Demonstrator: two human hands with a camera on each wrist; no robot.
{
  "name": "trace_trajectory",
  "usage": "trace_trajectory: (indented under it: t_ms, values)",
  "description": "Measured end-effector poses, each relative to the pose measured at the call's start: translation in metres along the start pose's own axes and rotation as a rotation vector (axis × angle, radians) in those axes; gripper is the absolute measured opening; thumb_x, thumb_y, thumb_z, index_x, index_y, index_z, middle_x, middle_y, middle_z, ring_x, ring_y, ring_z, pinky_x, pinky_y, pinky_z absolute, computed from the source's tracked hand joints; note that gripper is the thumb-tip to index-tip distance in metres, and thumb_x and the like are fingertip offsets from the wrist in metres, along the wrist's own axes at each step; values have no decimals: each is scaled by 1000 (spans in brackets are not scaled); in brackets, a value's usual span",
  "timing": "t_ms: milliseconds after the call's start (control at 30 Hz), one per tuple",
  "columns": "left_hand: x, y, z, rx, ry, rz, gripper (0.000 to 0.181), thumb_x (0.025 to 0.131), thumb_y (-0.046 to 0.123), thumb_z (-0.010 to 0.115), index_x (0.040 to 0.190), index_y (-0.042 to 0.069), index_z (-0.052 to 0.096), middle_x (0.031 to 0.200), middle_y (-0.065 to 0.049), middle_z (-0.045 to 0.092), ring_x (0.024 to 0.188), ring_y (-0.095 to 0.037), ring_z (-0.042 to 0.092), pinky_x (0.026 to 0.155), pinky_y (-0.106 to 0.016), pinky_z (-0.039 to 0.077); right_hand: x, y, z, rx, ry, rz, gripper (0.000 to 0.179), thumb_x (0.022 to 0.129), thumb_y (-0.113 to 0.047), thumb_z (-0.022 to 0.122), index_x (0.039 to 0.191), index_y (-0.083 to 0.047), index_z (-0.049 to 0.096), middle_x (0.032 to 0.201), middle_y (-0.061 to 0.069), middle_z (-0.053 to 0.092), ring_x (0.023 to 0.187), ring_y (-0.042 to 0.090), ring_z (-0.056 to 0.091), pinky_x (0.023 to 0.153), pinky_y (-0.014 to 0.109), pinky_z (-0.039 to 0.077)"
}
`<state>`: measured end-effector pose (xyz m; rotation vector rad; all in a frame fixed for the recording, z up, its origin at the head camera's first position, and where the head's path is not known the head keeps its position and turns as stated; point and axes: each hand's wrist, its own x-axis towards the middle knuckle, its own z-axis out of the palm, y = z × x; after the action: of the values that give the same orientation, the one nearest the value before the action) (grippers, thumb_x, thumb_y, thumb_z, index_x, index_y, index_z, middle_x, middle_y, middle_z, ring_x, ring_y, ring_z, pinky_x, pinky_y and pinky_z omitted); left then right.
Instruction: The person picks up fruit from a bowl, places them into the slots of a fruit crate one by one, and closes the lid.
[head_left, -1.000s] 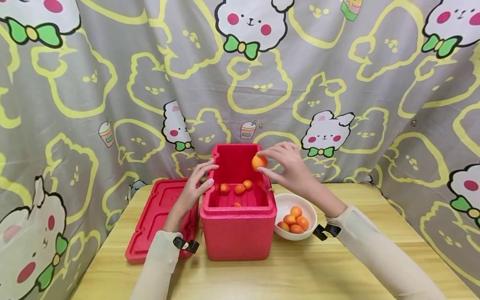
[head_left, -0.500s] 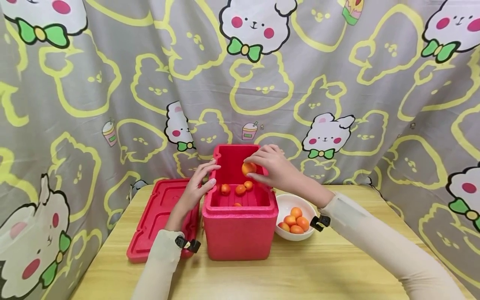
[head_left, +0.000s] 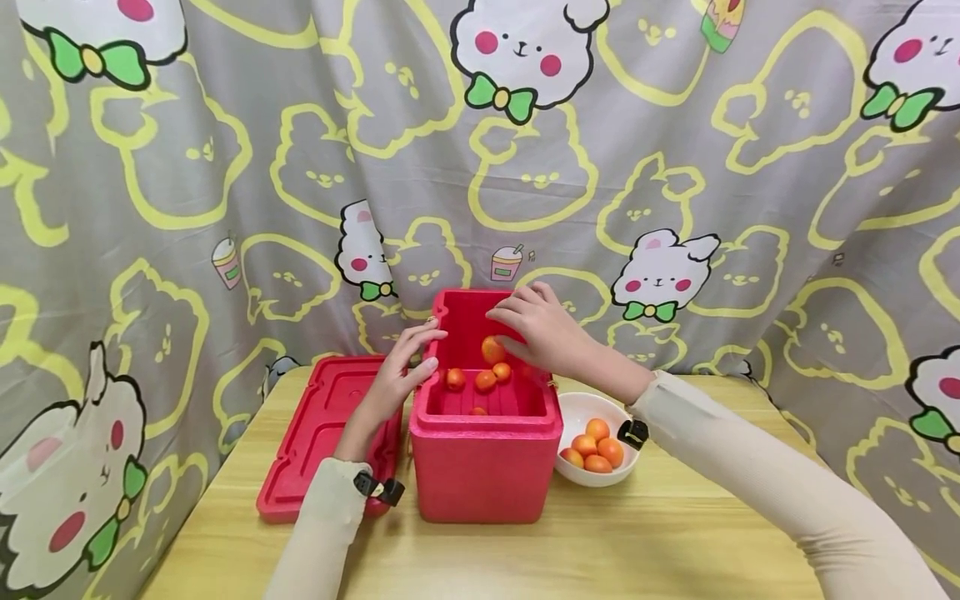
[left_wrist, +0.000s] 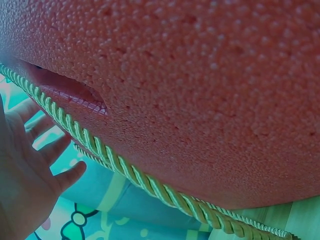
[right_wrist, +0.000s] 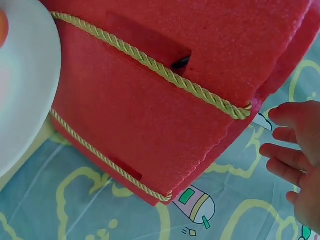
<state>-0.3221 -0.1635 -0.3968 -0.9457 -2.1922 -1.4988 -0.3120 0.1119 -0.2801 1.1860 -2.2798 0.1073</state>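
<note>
A red foam box [head_left: 480, 475] stands open at the middle of the table, with several small round orange-red fruits [head_left: 486, 381] on its floor. My left hand [head_left: 393, 379] rests its extended fingers at the box's left rim. Over the right rim reaches my right hand [head_left: 551, 333], fingers loosely extended and spread from the thumb. A fruit [head_left: 492, 349] appears in mid-air just below those fingers, inside the box. In the right wrist view no fruit shows in the right hand [right_wrist: 300, 155]. To the right of the box, a white bowl [head_left: 626, 462] holds several more such fruits.
The red lid [head_left: 300, 454] lies flat on the wooden table [head_left: 652, 542], left of the box. Twisted gold cords [right_wrist: 145, 59] run along the box's sides. A patterned curtain [head_left: 420, 183] hangs close behind the table.
My right hand has moved left over the box and its fingers have let go of the fruit, which is now lower inside. The left hand keeps its place at the rim.
</note>
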Motion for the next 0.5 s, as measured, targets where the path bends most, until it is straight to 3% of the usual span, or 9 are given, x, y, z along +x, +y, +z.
trace_trajectory:
  t_ms: [100,500]
  values:
    - [1,1,0,4,-2,1,48,97,19,57,144,13,55,160,-12,38,150,-25,33,115,-65,36,1,1,0,-36,17,3,39,83,-24,84,118,-10,74,115,9,74,110,27,62,102,51,41]
    - [1,-1,-1,7,1,-5,48,96,20,58,144,15,56,160,-12,38,150,-26,32,115,-66,37,-12,8,-8,-17,18,56,40,80,-21,85,117,-11,74,115,9,73,111,27,60,104,54,38]
